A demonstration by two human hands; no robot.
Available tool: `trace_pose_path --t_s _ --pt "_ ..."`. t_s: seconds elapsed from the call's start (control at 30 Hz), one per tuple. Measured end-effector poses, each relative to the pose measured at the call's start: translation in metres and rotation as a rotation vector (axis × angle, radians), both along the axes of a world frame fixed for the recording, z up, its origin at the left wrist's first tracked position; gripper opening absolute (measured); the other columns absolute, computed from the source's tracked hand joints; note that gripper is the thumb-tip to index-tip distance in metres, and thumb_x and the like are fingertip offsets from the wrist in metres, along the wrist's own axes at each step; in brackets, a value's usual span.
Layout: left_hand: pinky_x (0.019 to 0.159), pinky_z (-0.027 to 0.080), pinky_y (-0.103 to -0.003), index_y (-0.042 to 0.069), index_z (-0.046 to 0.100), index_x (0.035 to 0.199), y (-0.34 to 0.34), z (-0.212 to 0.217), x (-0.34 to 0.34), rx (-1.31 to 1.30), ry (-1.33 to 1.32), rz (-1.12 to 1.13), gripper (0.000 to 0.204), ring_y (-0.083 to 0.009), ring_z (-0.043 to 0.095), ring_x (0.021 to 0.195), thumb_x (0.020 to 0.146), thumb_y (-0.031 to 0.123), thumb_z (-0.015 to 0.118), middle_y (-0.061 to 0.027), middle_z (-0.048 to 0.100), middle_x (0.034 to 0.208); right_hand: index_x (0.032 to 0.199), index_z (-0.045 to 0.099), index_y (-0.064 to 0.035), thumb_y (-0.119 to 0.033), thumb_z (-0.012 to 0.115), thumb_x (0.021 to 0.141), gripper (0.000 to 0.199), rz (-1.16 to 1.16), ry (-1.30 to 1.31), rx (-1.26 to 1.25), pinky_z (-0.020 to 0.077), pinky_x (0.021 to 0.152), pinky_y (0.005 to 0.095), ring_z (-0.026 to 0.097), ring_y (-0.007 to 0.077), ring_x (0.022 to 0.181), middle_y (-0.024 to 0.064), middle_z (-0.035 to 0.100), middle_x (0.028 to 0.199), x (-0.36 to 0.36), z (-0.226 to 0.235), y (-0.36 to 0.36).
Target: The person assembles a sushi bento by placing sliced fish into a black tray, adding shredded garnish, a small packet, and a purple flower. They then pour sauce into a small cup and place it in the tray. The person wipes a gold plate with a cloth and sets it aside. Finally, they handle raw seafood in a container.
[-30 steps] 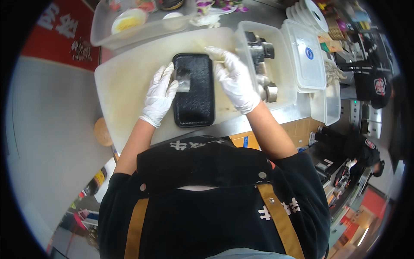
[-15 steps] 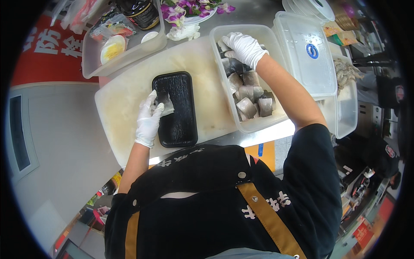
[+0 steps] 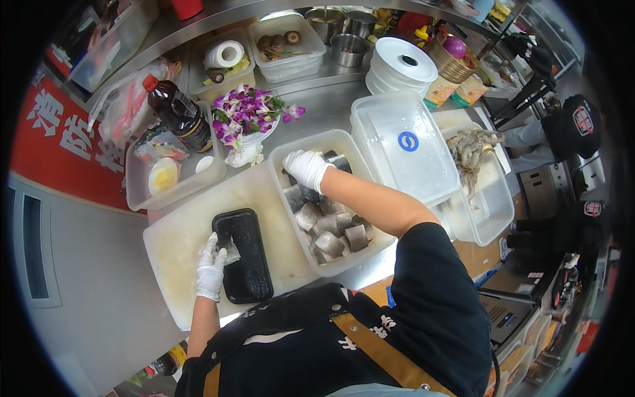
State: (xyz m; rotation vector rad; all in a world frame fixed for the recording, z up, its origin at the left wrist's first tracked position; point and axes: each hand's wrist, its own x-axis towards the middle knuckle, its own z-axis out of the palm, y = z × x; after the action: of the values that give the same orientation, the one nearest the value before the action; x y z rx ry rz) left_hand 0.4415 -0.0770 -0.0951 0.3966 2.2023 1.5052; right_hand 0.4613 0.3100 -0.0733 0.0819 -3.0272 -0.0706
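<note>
A black rectangular tray (image 3: 246,261) lies on a white cutting board (image 3: 175,248). My left hand (image 3: 211,268), in a white glove, rests on the tray's left edge and pins a small grey fish piece (image 3: 231,250) against it. My right hand (image 3: 306,169), also gloved, reaches into a clear plastic tub (image 3: 286,153) of several grey fish pieces (image 3: 331,231). Its fingers curl down among the pieces at the far end; whether they hold one is hidden.
Behind the board stand a bowl of purple flowers (image 3: 248,112), a dark sauce bottle (image 3: 173,111) and a clear box with a small egg dish (image 3: 162,177). To the right are a lidded clear box (image 3: 403,149), stacked white plates (image 3: 403,65) and a tub holding shrimp (image 3: 471,151).
My right hand left the black tray and moved right into the tub of fish pieces. My left hand stayed on the tray, holding the fish piece. The view swung toward the back shelf.
</note>
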Motion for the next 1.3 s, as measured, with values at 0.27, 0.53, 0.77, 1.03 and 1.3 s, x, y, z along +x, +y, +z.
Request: trace_pose_path --t_s 0.27,0.53,0.77,1.03,1.3 --pt "0.115 0.031 -0.041 0.008 0.048 0.144 0.0 0.033 0.0 -0.443 0.307 -0.061 0.051 -0.0369 0.037 0.141 0.098 0.025 0.06 -0.0188 0.049 0.145 0.106 0.063 -0.0019 -0.015 0.061 0.095 0.017 -0.269 0.307 -1.842 0.0534 0.074 0.0291 0.065 0.0152 0.078 0.0053 0.066 0.094 0.06 0.078 0.001" --pt "0.089 0.05 -0.028 -0.002 0.054 0.134 0.013 0.093 0.008 0.647 -0.815 -0.357 0.051 -0.0141 0.062 0.103 0.106 0.039 0.042 -0.0089 0.065 0.115 0.122 0.059 0.0005 0.005 0.059 0.089 0.034 -0.186 0.322 -1.575 0.0478 0.097 0.0275 0.061 0.0152 0.109 0.0062 0.063 0.122 0.088 0.11 -0.159" --pt "0.092 0.053 -0.033 0.001 0.058 0.12 -0.023 0.048 0.009 0.788 -0.878 -0.146 0.024 -0.0164 0.063 0.103 0.103 0.018 0.052 -0.0068 0.064 0.111 0.13 0.054 0.0019 0.005 0.059 0.08 0.05 0.019 0.216 -1.423 0.039 0.109 0.0365 0.051 0.0334 0.13 0.022 0.057 0.13 0.102 0.066 -0.255" --pt "0.092 0.05 -0.031 0.002 0.06 0.113 -0.05 0.027 0.032 0.605 -0.947 -0.082 0.015 -0.0143 0.062 0.105 0.101 0.011 0.055 -0.0047 0.066 0.109 0.125 0.06 -0.0007 -0.004 0.075 0.076 0.051 -0.149 0.254 -0.925 0.0481 0.097 0.0384 0.059 0.0348 0.112 0.0181 0.062 0.118 0.105 0.026 -0.304" --pt "0.086 0.05 -0.025 0.003 0.063 0.11 -0.087 0.003 -0.007 0.679 -0.715 -0.103 0.015 -0.011 0.063 0.094 0.1 0.013 0.058 -0.0033 0.067 0.102 0.138 0.051 -0.0029 0.002 0.051 0.099 0.039 -0.47 0.472 -1.851 0.051 0.095 0.0275 0.058 0.0184 0.122 0.0108 0.062 0.131 0.098 0.02 -0.28"
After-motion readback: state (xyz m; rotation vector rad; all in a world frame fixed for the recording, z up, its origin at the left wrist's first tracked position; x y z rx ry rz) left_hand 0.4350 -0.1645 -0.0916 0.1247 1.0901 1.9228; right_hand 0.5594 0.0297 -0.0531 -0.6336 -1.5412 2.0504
